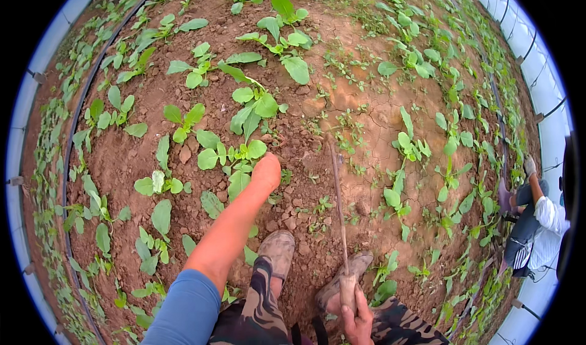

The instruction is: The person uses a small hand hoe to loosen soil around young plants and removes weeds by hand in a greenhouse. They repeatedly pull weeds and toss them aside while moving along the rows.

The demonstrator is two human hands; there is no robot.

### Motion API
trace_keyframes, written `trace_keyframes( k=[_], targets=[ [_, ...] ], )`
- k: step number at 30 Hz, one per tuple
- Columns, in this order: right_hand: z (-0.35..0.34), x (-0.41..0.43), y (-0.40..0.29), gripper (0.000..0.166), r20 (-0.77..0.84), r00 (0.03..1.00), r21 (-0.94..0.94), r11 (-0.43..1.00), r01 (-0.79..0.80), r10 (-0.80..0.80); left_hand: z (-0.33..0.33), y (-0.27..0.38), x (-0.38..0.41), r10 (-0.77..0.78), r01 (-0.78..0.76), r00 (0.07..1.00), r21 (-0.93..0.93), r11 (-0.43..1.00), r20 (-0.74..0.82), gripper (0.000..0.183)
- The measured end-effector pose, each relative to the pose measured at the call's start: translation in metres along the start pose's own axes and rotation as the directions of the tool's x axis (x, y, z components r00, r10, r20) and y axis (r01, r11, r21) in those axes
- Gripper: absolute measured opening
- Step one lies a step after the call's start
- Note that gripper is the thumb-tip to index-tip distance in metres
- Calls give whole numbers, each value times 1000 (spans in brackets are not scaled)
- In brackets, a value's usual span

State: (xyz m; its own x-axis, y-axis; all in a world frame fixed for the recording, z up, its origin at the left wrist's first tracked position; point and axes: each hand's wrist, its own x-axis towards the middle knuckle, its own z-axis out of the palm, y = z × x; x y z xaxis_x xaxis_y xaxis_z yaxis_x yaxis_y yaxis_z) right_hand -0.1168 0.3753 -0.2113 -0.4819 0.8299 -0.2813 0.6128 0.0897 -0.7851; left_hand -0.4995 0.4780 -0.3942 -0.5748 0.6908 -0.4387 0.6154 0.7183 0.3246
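Note:
My left hand (267,170) reaches down to the soil beside a leafy green seedling (238,155); its fingers are hidden under it, so whether it grips anything does not show. Near my right shoe, my right hand (358,320) is closed around the wooden handle (348,292) of a long thin metal-shafted hand tool (339,198). The shaft points away from me, and its far end rests at the soil near small weeds (350,132). Loose, crumbly soil (293,198) lies between the hand and the tool.
My muddy shoes (277,251) stand on the soil among seedlings. Black drip hoses (68,162) run along both sides. More leafy plants (405,146) grow at the right. A person (533,226) crouches at the far right, by the white plastic sheeting (545,129).

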Motion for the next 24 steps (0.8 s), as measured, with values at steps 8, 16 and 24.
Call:
trace_keyframes(
  k=[8,16,24],
  targets=[
    [34,64,1,50,52,991,3,993,120,-120,-4,-5,-39,138,-136,989,49,990,-54,15],
    [40,74,-39,50,212,975,-102,993,-53,73,4,-20,-65,2,-64,972,-257,964,-233,10],
    [-1,-25,-5,45,303,926,-230,960,-158,225,24,-43,-118,-12,-4,999,-283,959,-53,62]
  ],
)
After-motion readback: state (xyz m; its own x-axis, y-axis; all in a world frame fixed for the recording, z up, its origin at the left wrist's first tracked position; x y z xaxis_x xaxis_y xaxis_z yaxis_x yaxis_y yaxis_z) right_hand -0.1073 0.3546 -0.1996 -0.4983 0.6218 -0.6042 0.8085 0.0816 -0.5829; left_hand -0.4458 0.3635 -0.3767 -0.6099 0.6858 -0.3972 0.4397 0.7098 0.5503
